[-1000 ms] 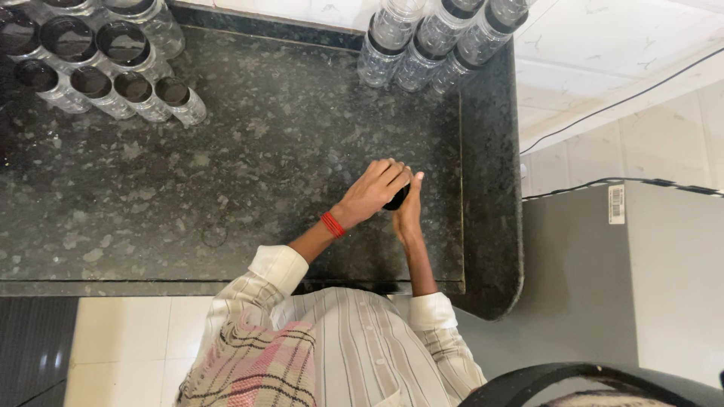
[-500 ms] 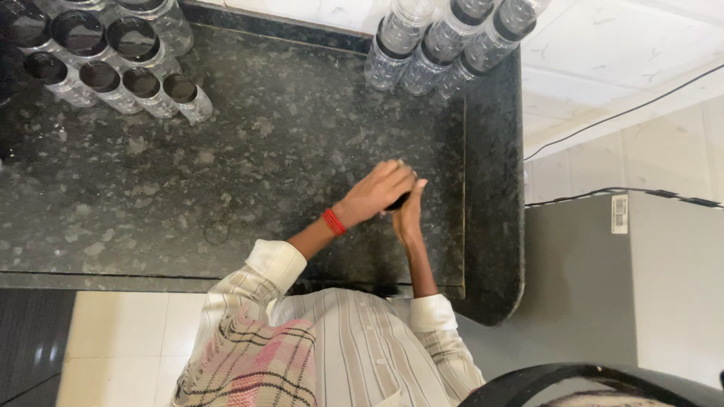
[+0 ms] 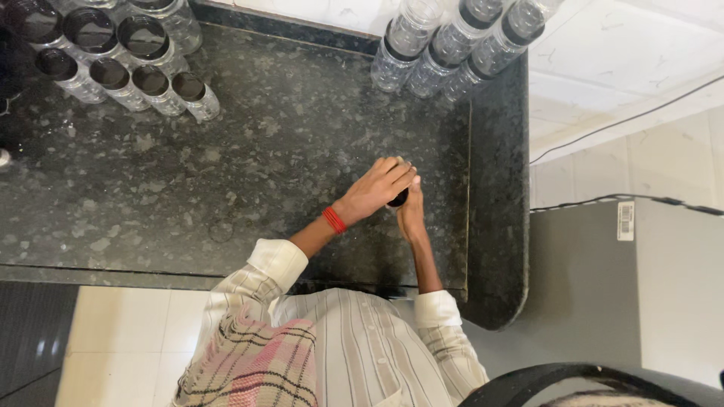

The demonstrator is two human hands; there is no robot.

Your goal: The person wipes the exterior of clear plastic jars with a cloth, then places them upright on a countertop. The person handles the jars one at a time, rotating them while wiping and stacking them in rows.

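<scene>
A black-capped jar (image 3: 397, 198) is gripped between the left hand (image 3: 375, 190), laid over its cap, and the right hand (image 3: 411, 212), wrapped round its side, above the tabletop (image 3: 249, 173) near its right edge.

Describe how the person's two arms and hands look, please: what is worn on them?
Both arms wear long sleeves of a pale shirt with thin dark stripes, each ending in a plain white cuff turned back on the forearm. The left hand has a red band at its wrist. The right hand is bare, with no ring, watch or glove visible.
</scene>
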